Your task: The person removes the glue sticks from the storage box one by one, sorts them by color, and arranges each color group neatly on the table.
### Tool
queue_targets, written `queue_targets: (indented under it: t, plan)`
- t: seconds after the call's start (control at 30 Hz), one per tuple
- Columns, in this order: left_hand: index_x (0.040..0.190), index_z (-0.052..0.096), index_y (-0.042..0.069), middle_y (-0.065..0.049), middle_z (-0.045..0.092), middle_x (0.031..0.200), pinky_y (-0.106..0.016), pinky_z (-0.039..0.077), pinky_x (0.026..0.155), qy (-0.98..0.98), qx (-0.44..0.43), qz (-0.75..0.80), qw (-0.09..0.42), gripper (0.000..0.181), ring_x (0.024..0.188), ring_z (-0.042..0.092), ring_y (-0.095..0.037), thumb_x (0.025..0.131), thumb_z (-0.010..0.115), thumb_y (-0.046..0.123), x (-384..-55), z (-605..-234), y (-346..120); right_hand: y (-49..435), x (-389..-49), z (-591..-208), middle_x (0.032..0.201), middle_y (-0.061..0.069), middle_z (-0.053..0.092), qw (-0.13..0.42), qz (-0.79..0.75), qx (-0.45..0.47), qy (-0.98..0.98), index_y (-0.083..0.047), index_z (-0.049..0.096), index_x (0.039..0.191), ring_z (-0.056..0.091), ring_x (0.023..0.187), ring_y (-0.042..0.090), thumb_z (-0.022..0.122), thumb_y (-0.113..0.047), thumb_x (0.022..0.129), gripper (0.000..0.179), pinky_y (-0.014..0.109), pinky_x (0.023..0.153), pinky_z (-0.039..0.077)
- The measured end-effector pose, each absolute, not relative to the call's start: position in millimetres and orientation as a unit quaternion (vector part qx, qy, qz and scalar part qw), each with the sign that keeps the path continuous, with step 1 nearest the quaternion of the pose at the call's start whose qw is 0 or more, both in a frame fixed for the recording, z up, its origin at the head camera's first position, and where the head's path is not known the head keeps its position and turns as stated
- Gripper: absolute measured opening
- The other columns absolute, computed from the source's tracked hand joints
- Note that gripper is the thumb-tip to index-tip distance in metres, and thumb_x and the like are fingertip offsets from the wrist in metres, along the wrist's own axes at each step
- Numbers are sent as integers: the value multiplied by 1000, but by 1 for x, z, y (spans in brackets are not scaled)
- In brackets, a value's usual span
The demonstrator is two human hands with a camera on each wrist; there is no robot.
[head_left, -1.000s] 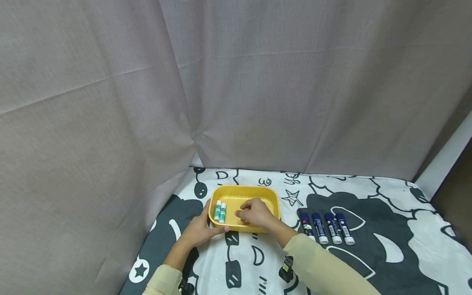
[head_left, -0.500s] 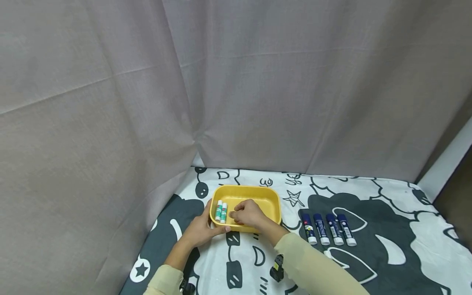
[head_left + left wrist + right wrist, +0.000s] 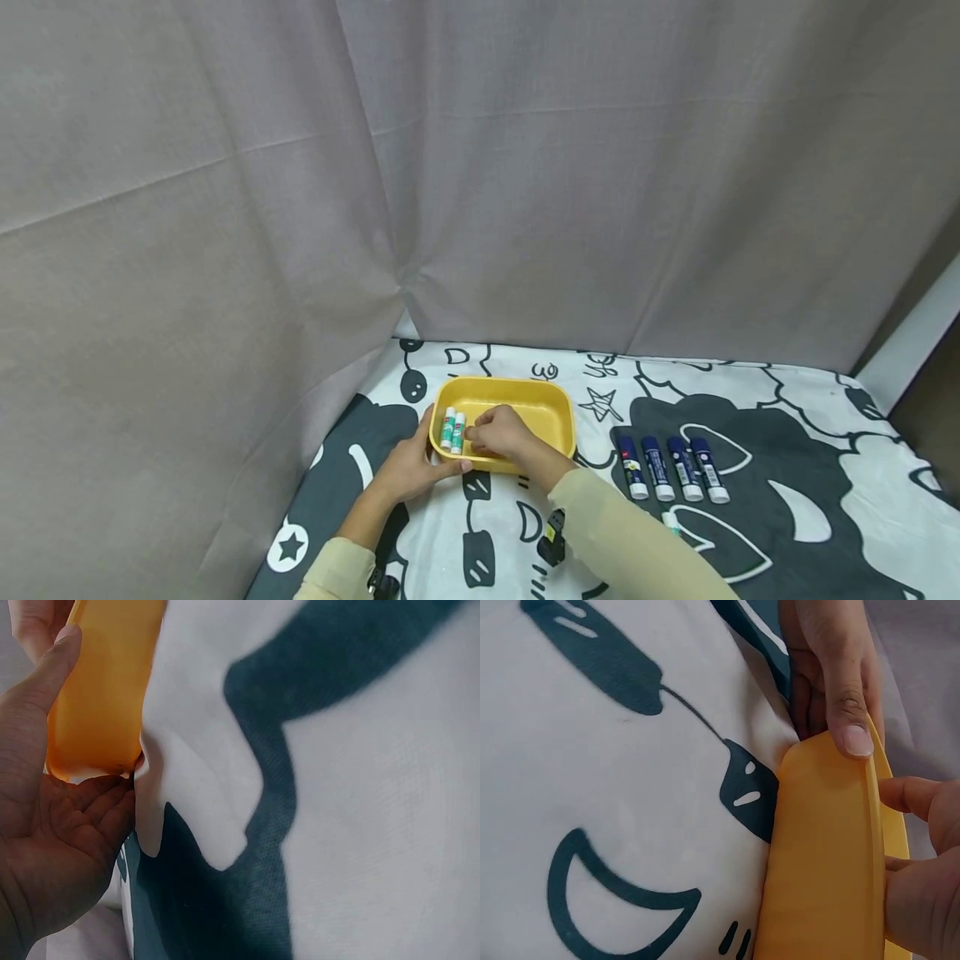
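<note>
A yellow plastic tray (image 3: 534,392) rests on the patterned cloth. My left hand (image 3: 408,469) grips its left end, the thumb (image 3: 853,739) on the near rim and the fingers round the end. Two green-and-white glue sticks (image 3: 452,432) lie side by side at the left inside the tray. My right hand (image 3: 504,433) reaches over the near wall into the tray, fingers bent, fingertips right beside the nearer glue stick. The tray's wall hides part of that hand in the right wrist view, and I cannot tell whether it holds something.
Several dark blue glue sticks with white ends (image 3: 670,469) lie in a row on the cloth, right of the tray. Another green-and-white glue stick (image 3: 671,522) shows partly behind the right sleeve (image 3: 630,533). A grey curtain (image 3: 525,208) hangs behind.
My right hand has moved left inside the tray, up to the two glue sticks. The green-and-white stick by the right sleeve has come into view. My left hand keeps its grip.
</note>
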State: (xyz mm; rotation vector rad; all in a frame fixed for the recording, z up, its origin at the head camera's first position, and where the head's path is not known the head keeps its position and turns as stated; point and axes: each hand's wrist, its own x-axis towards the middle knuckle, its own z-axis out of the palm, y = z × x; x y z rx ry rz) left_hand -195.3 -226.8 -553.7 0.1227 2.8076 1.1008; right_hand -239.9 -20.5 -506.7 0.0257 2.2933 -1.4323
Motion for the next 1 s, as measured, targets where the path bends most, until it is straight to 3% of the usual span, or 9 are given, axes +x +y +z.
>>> queue_targets:
  t: [1.0]
  plan:
    - [180,12,28,-27,63,157,-65,56,108,926,50,370,63,131,134,69,-46,83,84,78,-198,-558,-229,-38,-250,-513,110,14,76,238,-587,46,772,4,71,119,78,102,29,78,-15,102,26,40,93,66]
